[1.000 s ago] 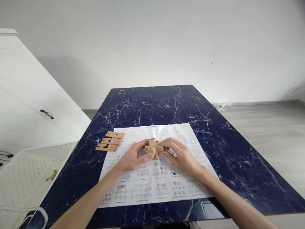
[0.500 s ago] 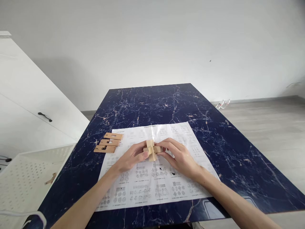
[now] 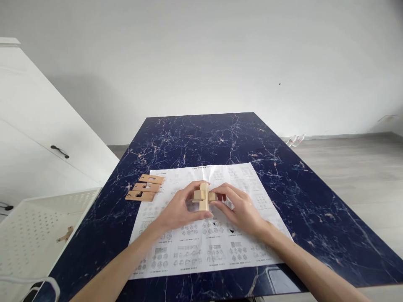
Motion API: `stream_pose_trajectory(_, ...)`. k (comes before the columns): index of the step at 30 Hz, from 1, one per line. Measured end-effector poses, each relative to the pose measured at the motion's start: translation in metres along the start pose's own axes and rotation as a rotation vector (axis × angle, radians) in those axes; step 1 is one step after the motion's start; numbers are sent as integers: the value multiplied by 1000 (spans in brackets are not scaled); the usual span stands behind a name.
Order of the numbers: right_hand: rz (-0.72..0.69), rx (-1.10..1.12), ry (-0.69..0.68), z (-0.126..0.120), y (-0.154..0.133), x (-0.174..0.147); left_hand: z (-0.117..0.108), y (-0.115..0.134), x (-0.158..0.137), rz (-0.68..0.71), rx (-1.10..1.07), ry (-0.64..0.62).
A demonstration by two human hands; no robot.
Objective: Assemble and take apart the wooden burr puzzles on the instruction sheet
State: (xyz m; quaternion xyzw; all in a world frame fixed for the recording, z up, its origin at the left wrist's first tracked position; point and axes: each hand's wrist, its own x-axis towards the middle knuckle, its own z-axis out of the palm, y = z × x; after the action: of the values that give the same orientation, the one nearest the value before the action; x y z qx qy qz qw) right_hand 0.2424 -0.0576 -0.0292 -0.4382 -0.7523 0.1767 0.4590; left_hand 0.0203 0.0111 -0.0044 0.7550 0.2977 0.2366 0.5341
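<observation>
A pale wooden interlocking burr puzzle point(image 3: 204, 197), cross-shaped, is held between my hands over the printed sheet. My left hand point(image 3: 181, 207) curves round its left side, thumb at the near end of the upright bar and fingers at the far end. With thumb and fingers, my right hand point(image 3: 241, 207) pinches the short block sticking out on the right. The paper sheet point(image 3: 185, 266) beneath carries rows of small diagrams and is creased. Left of the hands, three flat wooden pieces with cut-outs and numbers point(image 3: 146, 187) overlap the sheet's upper left corner.
The blue marbled table point(image 3: 201, 138) extends toward a white wall. A white perforated basket point(image 3: 34, 226) stands at the left with a small wooden piece point(image 3: 65, 235) in it. A phone-like flat object point(image 3: 281, 280) lies by the near edge. Clear bottles point(image 3: 296, 140) are on the floor.
The puzzle has turned, so its upright bar now faces me. My left thumb has moved from the puzzle's left block to the bar's near end; my right hand keeps its pinch.
</observation>
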Motion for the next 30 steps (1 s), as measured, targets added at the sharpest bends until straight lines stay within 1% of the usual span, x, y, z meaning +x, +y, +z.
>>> stream_pose_trajectory(5, 106, 71, -36, -4, -1, 1, 3, -3, 2, -56, -41, 42)
stream_pose_trajectory(9, 155, 121, -33, -4, 0, 1, 3, -3, 4, -43, -62, 59)
stream_pose_trajectory(12, 207, 120, -28, -1, 1, 0, 6, 1, 5, 9, -38, 69)
stream_pose_trajectory(14, 232, 129, -52, 1, 0, 0, 10, 5, 5, 59, -35, 73)
stream_pose_trajectory(18, 211, 145, -105, 3, -5, 2, 15, 7, 3, 191, -15, 118)
stream_pose_trajectory(21, 207, 123, -102, 2, -8, 2, 11, 4, 2, 264, 14, 184)
stream_pose_trajectory(24, 244, 98, -81, 2, -7, 2, -4, 4, 1, 279, 60, 289)
stream_pose_trajectory(26, 275, 98, -45, 2, -5, 1, -17, 8, -4, 243, 164, 395)
stream_pose_trajectory(28, 313, 119, -9, 1, -4, 1, -30, 14, -14, 142, 337, 517)
stream_pose_trajectory(30, 355, 149, 17, 0, -3, 2, -41, 16, -32, 51, 517, 585)
